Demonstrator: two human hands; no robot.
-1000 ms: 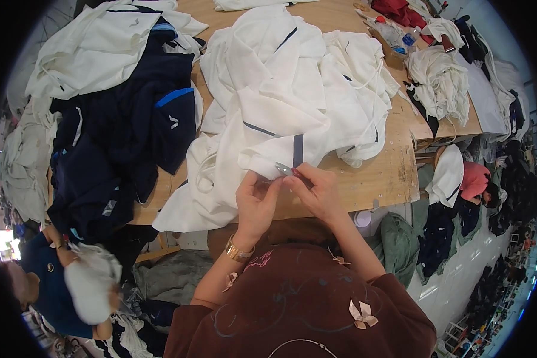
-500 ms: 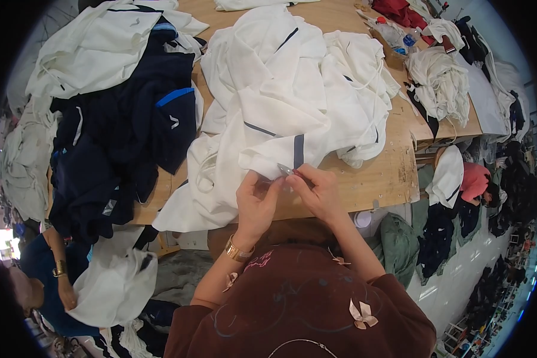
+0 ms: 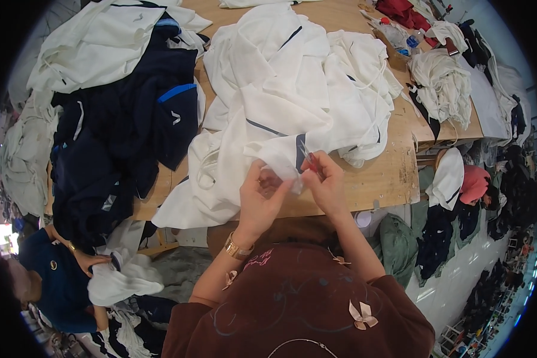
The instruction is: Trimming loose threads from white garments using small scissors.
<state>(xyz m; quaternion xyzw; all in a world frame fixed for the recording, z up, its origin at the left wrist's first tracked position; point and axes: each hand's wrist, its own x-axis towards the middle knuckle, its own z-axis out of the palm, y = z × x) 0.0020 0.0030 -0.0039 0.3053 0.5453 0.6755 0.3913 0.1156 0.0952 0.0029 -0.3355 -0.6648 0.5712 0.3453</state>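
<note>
Garment heap (image 3: pixel 268 65) on table (image 3: pixel 394 179), clothes pile (image 3: pixel 131 116) left of it, cloth bundle (image 3: pixel 440 86) right

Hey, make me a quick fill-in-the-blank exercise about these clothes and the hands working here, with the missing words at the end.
1. The person's right hand holds a small pointed tool whose handle is ____.
2. The person's left hand touches cloth that is ____ in colour.
3. The watch on the person's left wrist is ____-coloured.
4. In the picture, the navy garments lie to the ____ of the big central pile.

Missing words: red; white; gold; left.
</note>
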